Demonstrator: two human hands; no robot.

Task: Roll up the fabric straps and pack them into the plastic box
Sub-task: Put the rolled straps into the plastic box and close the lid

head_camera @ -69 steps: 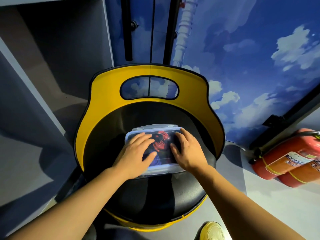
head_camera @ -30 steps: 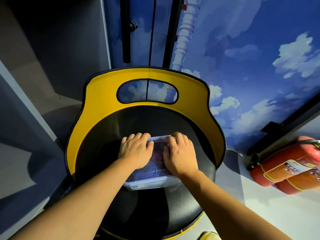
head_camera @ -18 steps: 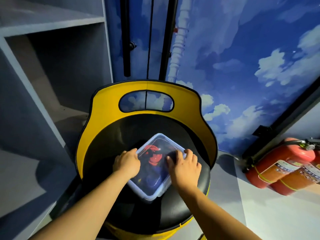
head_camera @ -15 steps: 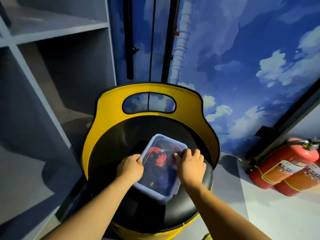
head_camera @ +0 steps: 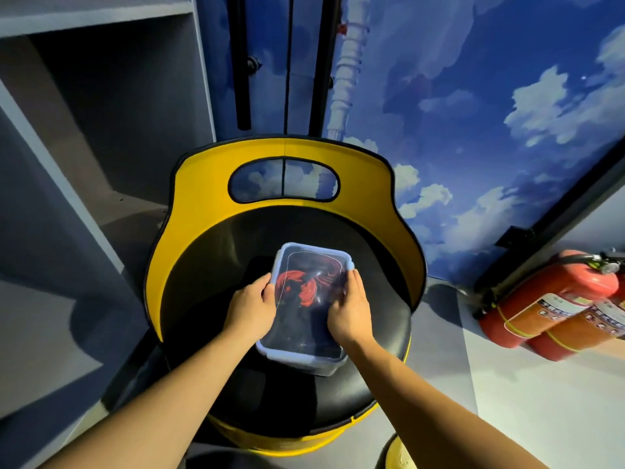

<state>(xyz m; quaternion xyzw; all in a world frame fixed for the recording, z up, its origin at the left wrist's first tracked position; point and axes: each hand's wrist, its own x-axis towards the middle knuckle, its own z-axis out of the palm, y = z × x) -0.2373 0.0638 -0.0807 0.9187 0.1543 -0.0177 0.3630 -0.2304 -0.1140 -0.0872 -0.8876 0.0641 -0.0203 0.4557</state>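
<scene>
The lidded plastic box [head_camera: 306, 336] sits on the chair [head_camera: 203, 286], red straps [head_camera: 297, 286] inside; left hand [head_camera: 252, 308] grips its nine-o'clock edge, right hand [head_camera: 350, 309] its three-o'clock edge.

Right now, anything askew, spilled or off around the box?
Nothing spilled or damaged. The lidded plastic box sits slightly skewed on the black seat of the yellow-backed chair, red fabric straps showing through the clear lid. The left hand and right hand hold its long sides.
</scene>
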